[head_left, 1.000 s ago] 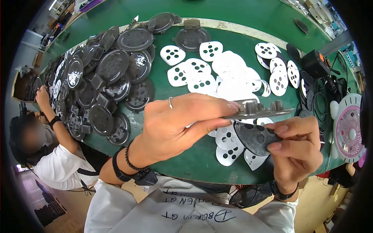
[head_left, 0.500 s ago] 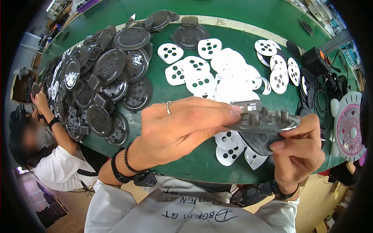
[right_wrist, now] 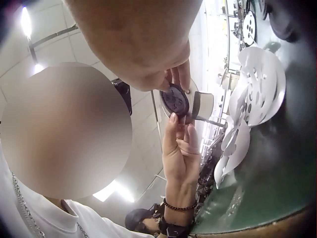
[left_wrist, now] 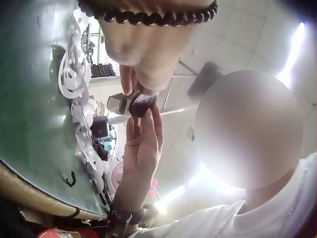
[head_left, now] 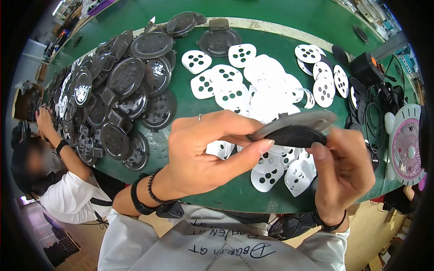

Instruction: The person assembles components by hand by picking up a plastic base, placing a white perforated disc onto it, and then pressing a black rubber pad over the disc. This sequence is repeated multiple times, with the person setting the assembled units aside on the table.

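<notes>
Since the earlier head frame, the grey disc (head_left: 316,118) has been rolled from near level, its pegs upward, so that its smooth underside now faces the wearer. The black pad (head_left: 294,136), which hung down at an angle below it, now lies along that underside.

The disc is held above the tabletop (head_left: 194,198), over the white perforated sheets (head_left: 269,97). Its long axis runs left to right, the right end slightly higher; the pad's long axis follows it closely. Both wrist views show the disc's box-shaped block (right_wrist: 202,105) on the side opposite the pad.

The left hand (head_left: 203,153) grips the left end, thumb against the pad's edge, other fingers behind. The right hand (head_left: 346,174) grasps the right end, thumb tip at the pad; whether every finger bears on the disc cannot be told.

Noted nearby: a heap of grey plates (head_left: 125,79) at left, a black device (head_left: 367,68) and a pink-and-white fan (head_left: 406,149) at right. A second person (head_left: 68,187) in a white top is at far left.
</notes>
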Tool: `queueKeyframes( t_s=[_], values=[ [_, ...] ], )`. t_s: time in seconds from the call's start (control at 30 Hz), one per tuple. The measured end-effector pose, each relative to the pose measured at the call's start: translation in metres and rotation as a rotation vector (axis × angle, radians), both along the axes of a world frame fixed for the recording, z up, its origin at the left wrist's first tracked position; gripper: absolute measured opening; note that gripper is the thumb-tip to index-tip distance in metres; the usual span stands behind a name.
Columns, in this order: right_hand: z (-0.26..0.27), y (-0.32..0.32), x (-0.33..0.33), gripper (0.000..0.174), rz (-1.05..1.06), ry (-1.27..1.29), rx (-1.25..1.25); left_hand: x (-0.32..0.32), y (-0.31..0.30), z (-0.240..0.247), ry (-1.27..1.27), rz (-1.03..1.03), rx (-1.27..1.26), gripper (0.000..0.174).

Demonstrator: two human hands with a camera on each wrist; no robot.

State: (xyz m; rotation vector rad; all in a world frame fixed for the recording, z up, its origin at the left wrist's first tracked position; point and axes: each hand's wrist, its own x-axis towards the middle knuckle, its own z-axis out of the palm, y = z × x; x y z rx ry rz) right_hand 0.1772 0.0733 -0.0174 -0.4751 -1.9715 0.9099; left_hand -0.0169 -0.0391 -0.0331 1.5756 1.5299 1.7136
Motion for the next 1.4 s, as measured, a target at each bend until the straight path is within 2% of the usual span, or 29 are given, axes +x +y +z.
queueKeyframes(
  t_s=[0.1,0.2,0.27,0.47,0.7,0.77,0.8,0.87,0.9,0.93,0.97,1.0,1.07,1.1,1.13,1.2,1.23,1.27,1.33,1.4],
  values=[
    [0.002,-0.001,-0.001,0.036,-0.038,0.046,-0.069,0.001,0.000,-0.002,-0.034,-0.017,-0.025,0.019],
    [0.006,0.004,0.001,0.033,0.030,-0.041,0.019,0.002,0.000,-0.004,-0.076,-0.017,-0.009,0.019],
    [0.008,0.002,0.000,0.035,-0.026,-0.047,-0.127,0.002,-0.001,-0.002,-0.085,-0.021,-0.045,0.018],
    [0.009,0.002,-0.003,0.043,-0.035,0.004,-0.212,0.003,-0.001,-0.002,-0.089,-0.036,-0.048,0.019],
    [0.000,0.012,-0.001,0.042,-0.043,-0.034,-0.102,0.004,-0.003,-0.002,-0.169,-0.107,-0.071,0.019],
    [-0.002,0.017,-0.009,0.042,-0.116,-0.036,-0.165,0.008,-0.003,-0.004,-0.488,-0.157,-0.107,0.015],
    [-0.007,0.015,-0.012,0.040,-0.073,0.015,-0.242,0.009,-0.003,-0.002,-0.490,-0.164,-0.105,0.015],
    [-0.013,0.016,-0.013,0.034,-0.028,0.038,-0.371,0.007,0.003,0.007,-0.663,-0.109,-0.261,0.016],
    [-0.017,0.026,-0.011,0.027,-0.025,0.045,-0.347,0.007,0.009,0.006,-0.640,-0.026,-0.270,0.017],
    [-0.010,0.033,-0.010,0.021,-0.107,0.061,-0.352,0.005,0.017,0.010,-0.644,0.036,-0.247,0.018],
    [-0.003,0.050,-0.004,0.023,-0.182,-0.095,-0.249,-0.012,0.039,0.025,-0.593,0.126,-0.241,0.022],
    [-0.007,0.067,0.001,0.024,-0.248,-0.258,-0.166,-0.027,0.054,0.028,-0.586,0.017,-0.144,0.023],
    [-0.021,0.077,0.002,0.029,-0.272,-0.388,-0.050,-0.060,0.092,0.041,-0.631,-0.041,-0.094,0.031],
    [-0.025,0.078,0.003,0.039,-0.265,-0.406,-0.031,-0.077,0.108,0.042,-0.646,-0.051,-0.076,0.036],
    [-0.030,0.081,0.004,0.039,-0.269,-0.398,-0.024,-0.084,0.116,0.045,-0.662,-0.067,-0.059,0.041],
    [-0.036,0.094,0.006,0.046,-0.409,-0.410,0.288,-0.078,0.113,0.038,-0.738,0.102,-0.098,0.047],
    [-0.038,0.098,0.009,0.052,-0.456,-0.459,0.287,-0.074,0.105,0.032,-0.671,0.109,-0.125,0.047],
    [-0.037,0.100,0.012,0.052,-0.471,-0.459,0.279,-0.068,0.095,0.025,-0.666,0.095,-0.134,0.047],
    [-0.033,0.103,0.015,0.053,-0.381,-0.521,-0.098,-0.052,0.073,0.016,-0.581,0.091,-0.189,0.046],
    [-0.040,0.111,0.017,0.054,-0.335,-0.471,-0.157,-0.037,0.061,0.012,-0.534,0.101,-0.201,0.043]
  ],
)
